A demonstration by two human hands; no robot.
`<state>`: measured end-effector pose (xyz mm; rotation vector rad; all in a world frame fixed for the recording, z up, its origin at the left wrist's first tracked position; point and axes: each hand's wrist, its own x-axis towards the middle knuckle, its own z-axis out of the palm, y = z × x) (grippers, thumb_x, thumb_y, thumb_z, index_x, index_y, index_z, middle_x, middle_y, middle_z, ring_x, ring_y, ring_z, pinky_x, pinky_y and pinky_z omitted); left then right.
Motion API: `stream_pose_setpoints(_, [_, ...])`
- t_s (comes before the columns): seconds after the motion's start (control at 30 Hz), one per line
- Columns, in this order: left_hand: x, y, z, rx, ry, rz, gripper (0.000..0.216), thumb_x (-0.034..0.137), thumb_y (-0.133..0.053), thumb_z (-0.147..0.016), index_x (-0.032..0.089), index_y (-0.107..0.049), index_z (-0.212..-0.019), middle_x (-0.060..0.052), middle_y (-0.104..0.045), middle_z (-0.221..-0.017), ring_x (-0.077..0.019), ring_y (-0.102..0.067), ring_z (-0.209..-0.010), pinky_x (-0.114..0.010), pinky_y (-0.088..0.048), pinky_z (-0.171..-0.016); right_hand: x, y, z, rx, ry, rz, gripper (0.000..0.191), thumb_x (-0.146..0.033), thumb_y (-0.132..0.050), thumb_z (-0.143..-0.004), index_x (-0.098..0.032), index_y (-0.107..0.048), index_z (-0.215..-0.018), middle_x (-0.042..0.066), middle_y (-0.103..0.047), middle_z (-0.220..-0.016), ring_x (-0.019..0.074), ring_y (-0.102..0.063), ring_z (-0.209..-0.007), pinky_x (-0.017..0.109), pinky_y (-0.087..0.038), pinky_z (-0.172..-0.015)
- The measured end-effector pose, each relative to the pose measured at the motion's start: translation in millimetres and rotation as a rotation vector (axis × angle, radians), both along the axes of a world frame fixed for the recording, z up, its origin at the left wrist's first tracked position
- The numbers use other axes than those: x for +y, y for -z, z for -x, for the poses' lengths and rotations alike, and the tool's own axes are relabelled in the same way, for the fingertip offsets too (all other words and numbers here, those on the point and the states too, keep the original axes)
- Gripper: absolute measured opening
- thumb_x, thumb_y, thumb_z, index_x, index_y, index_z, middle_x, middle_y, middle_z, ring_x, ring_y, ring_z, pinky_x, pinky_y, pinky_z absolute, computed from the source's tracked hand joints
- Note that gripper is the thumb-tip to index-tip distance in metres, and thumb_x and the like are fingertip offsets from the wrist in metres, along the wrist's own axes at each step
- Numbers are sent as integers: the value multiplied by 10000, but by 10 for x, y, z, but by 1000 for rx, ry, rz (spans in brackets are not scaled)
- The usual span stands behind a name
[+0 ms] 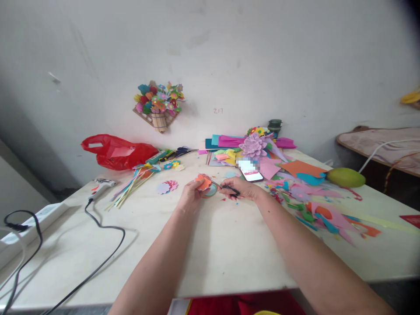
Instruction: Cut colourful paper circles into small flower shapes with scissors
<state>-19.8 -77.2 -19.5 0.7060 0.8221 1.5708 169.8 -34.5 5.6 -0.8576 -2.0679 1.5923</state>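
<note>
Near the middle of the table, my left hand [191, 195] is closed on an orange flower-shaped cutout [204, 181]. My right hand [246, 189] grips the dark handles of a pair of scissors [231, 190], whose blades point left and reach the orange cutout's edge. Beneath the cutout lies a pale round piece [211, 190], partly covered. To the left rests a small stack of pink and lilac flower cutouts [168, 187]. Just beyond my right hand, a phone [251, 170] lies with its screen lit.
A glue gun [104, 189] trails its black cord over the table's left side, near a white power strip [39, 218]. A red plastic bag [120, 153] and thin sticks [134, 192] lie behind. Coloured scraps [323, 214] and a green-yellow fruit [346, 177] occupy the right.
</note>
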Motion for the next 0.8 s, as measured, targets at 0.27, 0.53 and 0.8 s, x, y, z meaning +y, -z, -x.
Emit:
stream_pose_setpoints(0.27, [-16,-20,-24,3,-7,-5,124,132,-639,-643,118,-669,-762,-85,-695,-778,-175,-645,-703,-277,-541,-612,34,45,-9,48,-35,-17,128,-244,-587,-708,-129,-604,-761,-46,-509,-546,43,-449,-368,164,-306,-323])
stream_pose_setpoints(0.53, [-21,-35,-39,0,-6,-13,99,107,-639,-620,107,-665,-715,-68,-683,-719,-146,-611,-629,-253,-520,-581,26,25,-6,70,-32,-19,162,-291,-582,-709,-129,-577,-711,-47,-488,-530,50,-453,-389,168,-308,-340])
stream_pose_setpoints(0.8, [-38,-29,-61,-7,22,-7,76,92,-644,-610,110,-635,-683,-45,-662,-683,-143,-609,-610,-258,-523,-581,27,22,-21,65,-15,-54,255,-381,-601,-737,-134,-555,-688,-54,-488,-514,41,-424,-365,173,-267,-344])
